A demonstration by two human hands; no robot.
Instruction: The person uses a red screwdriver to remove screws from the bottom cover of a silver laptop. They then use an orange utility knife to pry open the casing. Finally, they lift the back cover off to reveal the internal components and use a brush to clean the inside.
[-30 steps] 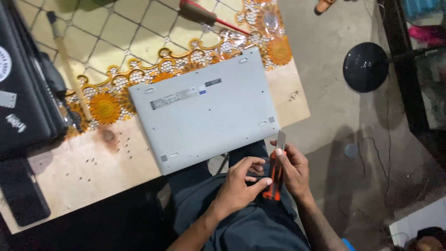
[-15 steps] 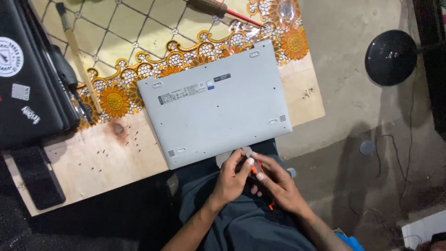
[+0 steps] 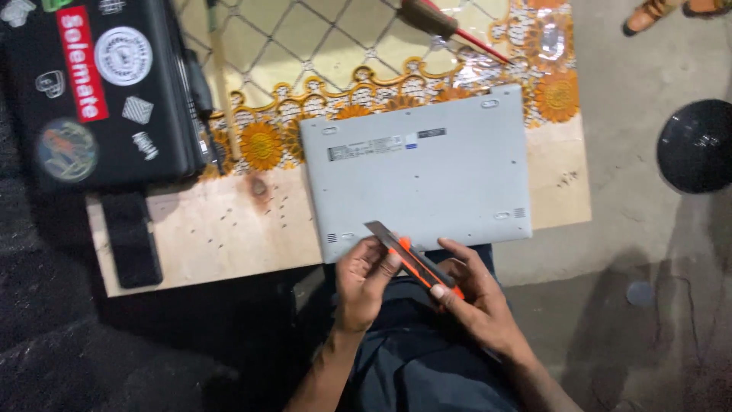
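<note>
Below, both hands pinch an orange utility knife [image 3: 415, 261] — left hand [image 3: 364, 278], right hand [image 3: 474, 296], blade over grey laptop [image 3: 419, 168].

two laptops [image 3: 415, 172] [image 3: 95, 91], one utility knife [image 3: 415, 263], one screwdriver [image 3: 450, 27]

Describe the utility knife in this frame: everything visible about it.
The utility knife has an orange and black body that looks plastic, with a grey blade extended at its upper-left end. It lies slanted, blade tip over the near edge of the grey laptop. The right hand grips the handle end; the left hand pinches it near the blade. Finer detail is blurred.
</note>
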